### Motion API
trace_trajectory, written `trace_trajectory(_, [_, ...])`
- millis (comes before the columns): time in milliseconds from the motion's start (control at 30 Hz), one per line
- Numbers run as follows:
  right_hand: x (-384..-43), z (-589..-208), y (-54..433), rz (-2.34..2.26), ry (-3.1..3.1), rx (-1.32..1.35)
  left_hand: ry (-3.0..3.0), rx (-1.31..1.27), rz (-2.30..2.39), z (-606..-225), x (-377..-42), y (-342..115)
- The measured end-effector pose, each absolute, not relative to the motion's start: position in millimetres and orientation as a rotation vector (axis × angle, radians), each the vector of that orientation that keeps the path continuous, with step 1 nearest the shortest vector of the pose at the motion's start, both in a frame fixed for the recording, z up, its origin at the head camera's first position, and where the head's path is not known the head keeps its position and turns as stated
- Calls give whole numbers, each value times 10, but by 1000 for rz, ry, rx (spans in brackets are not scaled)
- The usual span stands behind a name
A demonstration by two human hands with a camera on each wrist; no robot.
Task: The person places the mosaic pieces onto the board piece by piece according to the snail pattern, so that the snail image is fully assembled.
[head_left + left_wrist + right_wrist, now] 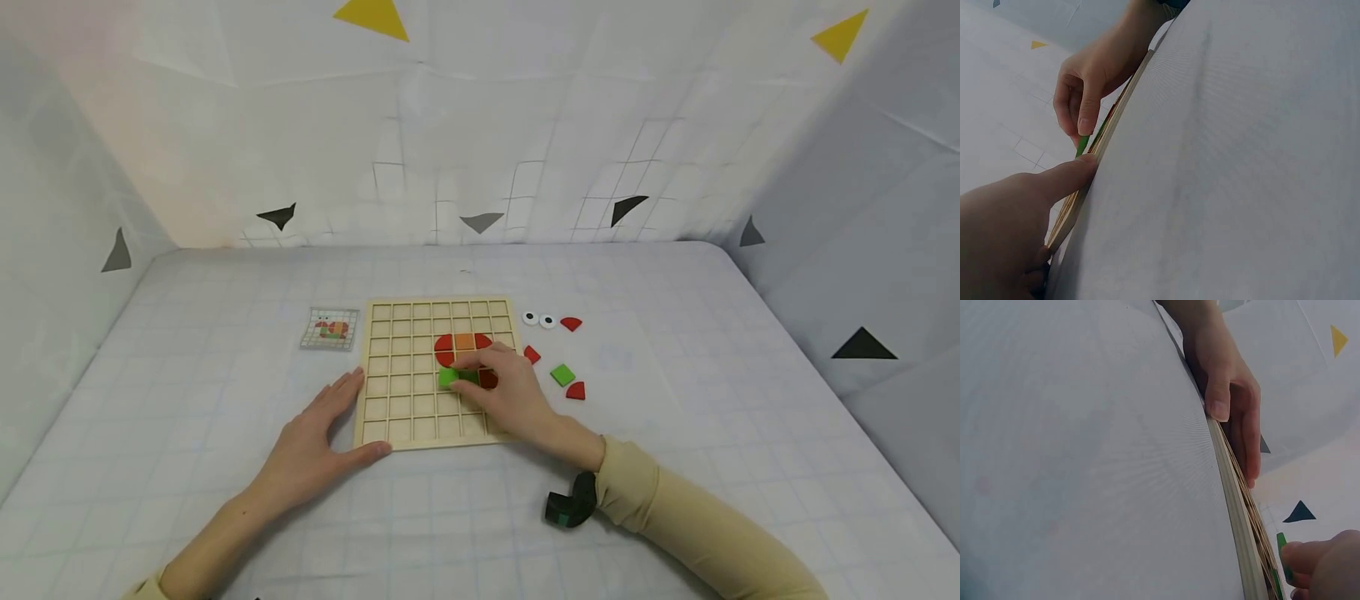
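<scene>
A pale wooden grid board lies flat on the table. My right hand is over its right half and pinches a bright green square tile between thumb and fingers; the left wrist view shows the green tile tilted just above the board. Red quarter-round pieces and an orange square sit in the grid. A darker green tile and a red piece lie partly under the right hand. My left hand rests spread at the board's near left corner, thumb on the front edge, fingers along the left side.
Right of the board lie two round eye pieces, several loose red quarter-round pieces and a green square. A small picture card lies to the left. A black device is at the right wrist.
</scene>
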State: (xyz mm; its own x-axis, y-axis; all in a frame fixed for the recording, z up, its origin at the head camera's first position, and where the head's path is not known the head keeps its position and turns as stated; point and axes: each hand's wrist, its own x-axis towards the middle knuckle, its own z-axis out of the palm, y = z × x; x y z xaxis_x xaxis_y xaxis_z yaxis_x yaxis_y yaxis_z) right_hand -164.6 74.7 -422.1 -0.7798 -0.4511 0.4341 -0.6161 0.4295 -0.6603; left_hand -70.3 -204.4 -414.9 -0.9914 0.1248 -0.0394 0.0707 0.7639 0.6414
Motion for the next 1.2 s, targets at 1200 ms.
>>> trace_trajectory(1200, [-1655, -4251, 759, 1129, -2440, 1088, 2875, 169, 1035, -4146, -707, -2044])
